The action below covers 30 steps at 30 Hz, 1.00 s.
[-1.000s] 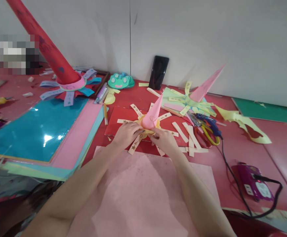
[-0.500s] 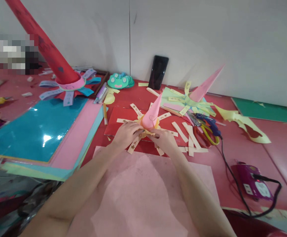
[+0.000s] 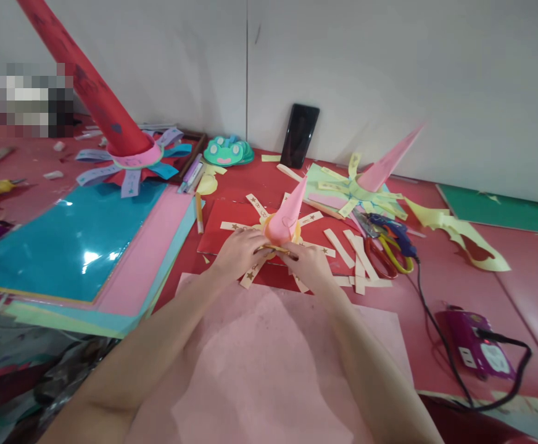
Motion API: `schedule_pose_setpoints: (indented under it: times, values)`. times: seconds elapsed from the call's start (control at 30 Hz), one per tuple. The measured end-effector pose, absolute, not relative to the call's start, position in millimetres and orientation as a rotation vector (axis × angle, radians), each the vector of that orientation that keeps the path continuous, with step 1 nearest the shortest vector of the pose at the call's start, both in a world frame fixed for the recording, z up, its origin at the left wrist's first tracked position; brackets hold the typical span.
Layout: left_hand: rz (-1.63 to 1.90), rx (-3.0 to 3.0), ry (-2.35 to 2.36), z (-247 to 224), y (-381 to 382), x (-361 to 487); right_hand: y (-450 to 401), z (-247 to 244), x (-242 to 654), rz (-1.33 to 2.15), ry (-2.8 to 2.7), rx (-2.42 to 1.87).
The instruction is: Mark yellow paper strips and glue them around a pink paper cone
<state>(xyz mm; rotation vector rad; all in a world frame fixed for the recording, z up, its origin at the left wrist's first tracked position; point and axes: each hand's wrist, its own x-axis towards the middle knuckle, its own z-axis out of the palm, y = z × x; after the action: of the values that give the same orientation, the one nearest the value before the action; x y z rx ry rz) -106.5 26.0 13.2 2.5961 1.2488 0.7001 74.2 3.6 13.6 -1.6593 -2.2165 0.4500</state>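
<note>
A pink paper cone stands upright on a red board, with a yellow-orange paper ring around its base. Cream paper strips marked with stars and letters fan out from under it. At the near side of the base, my left hand and my right hand pinch the two ends of a narrow yellow-orange paper strip. Both hands are closed, the left to the left of the cone and the right to its right. My fingers partly hide the strip's ends.
Loose cream strips, scissors and a blue glue gun lie to the right. Its cord runs by a purple power box. A phone leans on the wall. A tall red cone stands left, a second pink cone behind.
The view has shifted slightly, so everything sits a little further right. Both hands stay at the cone's base, and the strip between my fingers now shows more clearly.
</note>
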Motion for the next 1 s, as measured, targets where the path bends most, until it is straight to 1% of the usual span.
schedule_pose_setpoints:
  times: [0.2,0.5,0.77,1.0]
  values:
    - [0.670,2.598,1.280,13.4,24.8,-106.0,3.2,14.7,72.8,0.402,-2.233,-1.719]
    - [0.684,2.573,1.302,14.6,24.4,-105.9,1.7,19.3,72.1,0.465,-2.190,-1.749]
    - [0.705,2.569,1.294,13.7,24.7,-105.0,0.3,22.0,70.7,0.435,-2.181,-1.743]
    - [0.721,2.555,1.296,12.8,24.8,-105.8,0.9,20.0,72.0,0.516,-2.103,-1.688]
